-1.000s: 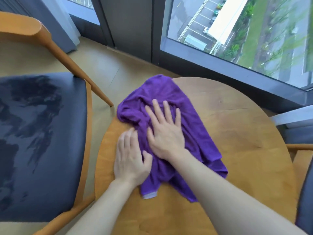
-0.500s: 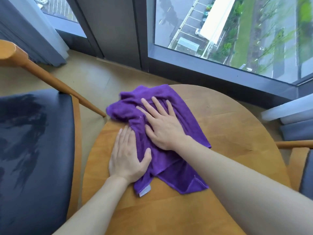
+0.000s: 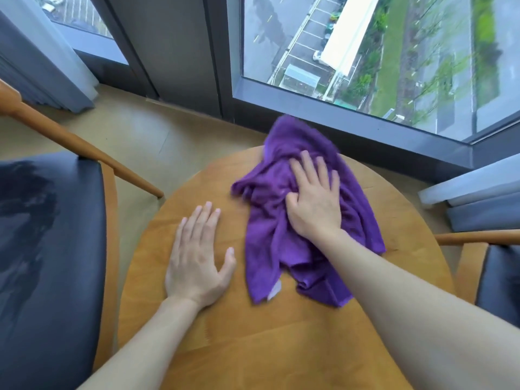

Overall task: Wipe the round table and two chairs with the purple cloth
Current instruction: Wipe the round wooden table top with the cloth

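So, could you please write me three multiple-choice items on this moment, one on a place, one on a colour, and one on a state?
1. Where does the left hand rest?
A. On the bare round table, beside the purple cloth
B. On the chair seat
C. On the window sill

2. What colour is the seat of the left chair?
A. Red
B. Dark, near black
C. White

3. How does the right hand meet the cloth?
A. It lifts the cloth into the air
B. It hangs apart from the cloth
C. It presses down on the cloth, fingers spread

Answers: 1 A, the palm lies flat on wood, clear of the cloth's edge. 2 B, the cushion is dark inside a wooden frame. 3 C, the hand lies on the cloth, which is spread on the table.
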`<state>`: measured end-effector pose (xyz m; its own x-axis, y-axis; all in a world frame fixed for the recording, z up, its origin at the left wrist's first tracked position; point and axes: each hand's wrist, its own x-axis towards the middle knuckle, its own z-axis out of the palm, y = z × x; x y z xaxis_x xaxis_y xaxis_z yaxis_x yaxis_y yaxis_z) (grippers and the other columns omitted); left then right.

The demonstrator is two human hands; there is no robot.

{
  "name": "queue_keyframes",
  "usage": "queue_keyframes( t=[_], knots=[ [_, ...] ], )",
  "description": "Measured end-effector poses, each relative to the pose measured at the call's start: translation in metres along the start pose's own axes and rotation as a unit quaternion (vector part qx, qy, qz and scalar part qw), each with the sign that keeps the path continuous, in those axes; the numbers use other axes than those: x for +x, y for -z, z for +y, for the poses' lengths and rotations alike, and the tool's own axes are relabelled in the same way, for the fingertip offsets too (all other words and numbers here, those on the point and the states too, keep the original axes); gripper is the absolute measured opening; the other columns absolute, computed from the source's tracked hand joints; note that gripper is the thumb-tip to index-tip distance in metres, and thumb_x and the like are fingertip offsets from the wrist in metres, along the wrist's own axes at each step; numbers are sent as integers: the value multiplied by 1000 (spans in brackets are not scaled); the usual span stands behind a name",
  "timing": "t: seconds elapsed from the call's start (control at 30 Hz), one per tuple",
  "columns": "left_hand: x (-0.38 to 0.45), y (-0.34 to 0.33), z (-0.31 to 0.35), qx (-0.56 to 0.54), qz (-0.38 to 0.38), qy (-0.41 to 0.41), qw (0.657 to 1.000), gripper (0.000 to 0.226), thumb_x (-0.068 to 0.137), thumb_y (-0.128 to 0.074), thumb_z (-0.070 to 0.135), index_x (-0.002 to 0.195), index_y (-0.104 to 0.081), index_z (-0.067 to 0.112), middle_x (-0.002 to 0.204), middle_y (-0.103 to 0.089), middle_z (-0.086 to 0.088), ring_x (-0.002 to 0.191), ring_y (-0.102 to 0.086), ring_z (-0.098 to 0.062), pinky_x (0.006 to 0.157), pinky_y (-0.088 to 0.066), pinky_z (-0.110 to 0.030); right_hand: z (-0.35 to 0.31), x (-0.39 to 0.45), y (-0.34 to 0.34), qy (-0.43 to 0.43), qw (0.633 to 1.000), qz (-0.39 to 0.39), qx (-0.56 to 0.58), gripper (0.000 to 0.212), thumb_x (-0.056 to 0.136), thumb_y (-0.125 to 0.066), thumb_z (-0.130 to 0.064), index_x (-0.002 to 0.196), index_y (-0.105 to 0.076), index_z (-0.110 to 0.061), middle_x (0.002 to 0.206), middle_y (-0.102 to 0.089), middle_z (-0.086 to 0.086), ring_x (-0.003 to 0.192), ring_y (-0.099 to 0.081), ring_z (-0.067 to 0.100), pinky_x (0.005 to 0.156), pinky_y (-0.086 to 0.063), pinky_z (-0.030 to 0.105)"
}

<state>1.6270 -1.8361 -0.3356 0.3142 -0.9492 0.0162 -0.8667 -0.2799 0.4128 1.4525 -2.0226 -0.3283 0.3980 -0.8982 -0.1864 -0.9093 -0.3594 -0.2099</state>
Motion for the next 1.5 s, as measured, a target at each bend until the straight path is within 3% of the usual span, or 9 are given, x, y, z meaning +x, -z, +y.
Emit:
queue_keyframes(
  t=[0.07, 0.23, 0.43, 0.63, 0.8, 1.0, 1.17, 1.37, 1.5],
  knots=[
    [1, 0, 3, 35, -11, 2, 999, 70, 89, -41, 42, 153, -42, 14, 161, -37, -10, 152, -28, -27, 125, -18, -49, -25, -8, -7, -59, 998, 27, -6, 72, 90, -35, -43, 159, -29, -25, 172, -8, -1, 158, -3, 30, 125, -3, 59],
    [6, -7, 22, 131, -33, 14, 991, 52, 83, -42, 38, 118, -67, 9, 131, -52, -31, 129, -43, -47, 117, -28, -63, 11, -46, -14, 321, 945, -34, -57, 68, 94, -39, -48, 160, -29, -32, 171, -17, -8, 158, -12, 24, 125, -10, 56],
    [37, -34, 95, 4, -39, -67, 997, 63, 85, -45, 34, 145, -51, 17, 163, -31, -17, 152, -26, -35, 126, -18, -51, 46, -25, 4, -144, 989, 35, 27, 78, 87, -34, -54, 161, -22, -34, 173, 1, -4, 158, 4, 29, 123, 4, 62],
    [38, -43, 99, -44, -23, -34, 998, 68, 82, -48, 37, 144, -45, 10, 166, -26, -13, 154, -26, -28, 128, -14, -44, 125, -41, 15, 249, 963, -40, -92, 79, 84, -41, -47, 160, -26, -35, 172, -11, -6, 158, -8, 27, 125, -8, 59],
    [41, -46, 106, -11, -14, -4, 1000, 65, 84, -41, 31, 145, -45, 9, 165, -28, -12, 155, -23, -25, 128, -11, -41, 121, -34, 11, -117, 993, 24, -17, 78, 89, -32, -53, 162, -14, -35, 173, -1, -4, 158, -1, 32, 123, 1, 62],
    [43, -45, 110, 27, -30, -3, 999, 71, 83, -39, 33, 150, -45, 11, 165, -29, -12, 155, -22, -27, 128, -13, -45, 160, -62, 11, 205, 974, -19, -98, 77, 92, -40, -64, 161, -22, -36, 172, -9, -8, 159, -4, 30, 117, -12, 71],
    [43, -47, 108, 67, -47, -20, 996, 76, 83, -42, 42, 156, -35, 22, 167, -23, -14, 156, -17, -31, 127, -12, -49, 125, -44, 6, -112, 993, 32, -16, 79, 91, -28, -70, 162, -10, -40, 173, 1, -5, 157, 6, 38, 118, 6, 72],
    [42, -49, 106, 66, -45, -14, 997, 79, 84, -40, 45, 156, -32, 12, 167, -23, -11, 156, -17, -28, 127, -12, -47, 144, -69, -2, 291, 954, 11, -76, 81, 90, -44, -65, 162, -20, -38, 171, -16, -6, 159, -5, 31, 120, -5, 71],
    [44, -52, 103, 56, -36, -4, 998, 75, 88, -35, 38, 157, -32, 11, 168, -24, -9, 156, -15, -24, 128, -8, -41, 149, -66, 3, -76, 995, 43, -40, 81, 90, -35, -69, 162, -13, -41, 172, -6, -5, 158, 2, 34, 118, 4, 73]
  ],
)
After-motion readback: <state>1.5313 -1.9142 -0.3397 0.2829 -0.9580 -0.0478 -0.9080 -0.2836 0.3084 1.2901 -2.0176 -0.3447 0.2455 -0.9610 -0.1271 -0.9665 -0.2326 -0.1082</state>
